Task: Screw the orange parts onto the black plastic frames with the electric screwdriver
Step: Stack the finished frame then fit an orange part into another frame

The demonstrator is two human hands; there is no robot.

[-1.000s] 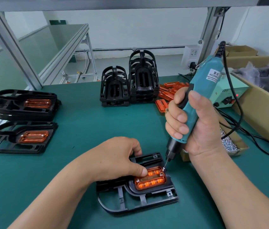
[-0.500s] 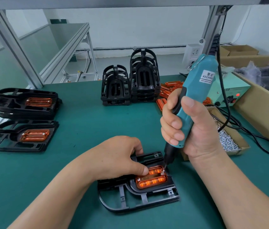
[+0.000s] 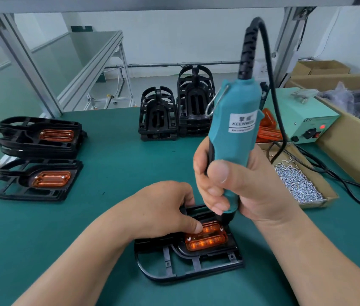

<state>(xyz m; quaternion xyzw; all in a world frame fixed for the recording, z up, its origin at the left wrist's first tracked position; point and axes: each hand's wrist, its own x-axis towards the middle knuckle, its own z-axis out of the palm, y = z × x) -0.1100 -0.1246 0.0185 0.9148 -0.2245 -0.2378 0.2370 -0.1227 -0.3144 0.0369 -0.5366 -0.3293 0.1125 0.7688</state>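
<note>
A black plastic frame (image 3: 187, 267) lies on the green mat near the front edge, with an orange part (image 3: 206, 240) seated in it. My left hand (image 3: 163, 208) rests on the frame's far left side, its thumb pressing the orange part's left end. My right hand (image 3: 238, 186) grips the teal electric screwdriver (image 3: 233, 133), held nearly upright. Its tip touches the orange part's far right corner. The fingers of my left hand are curled over the frame's edge and partly hidden.
Frames with orange parts fitted (image 3: 39, 180) are stacked at the left. Bare black frames (image 3: 194, 107) stand stacked at the back centre, loose orange parts (image 3: 268, 131) beside them. A cardboard tray of screws (image 3: 300, 186) and the green power box (image 3: 302, 120) sit at the right, with cables.
My right hand has tilted the screwdriver from a rightward lean to nearly upright, its tip staying at the orange part's far right corner. My left hand has kept still.
</note>
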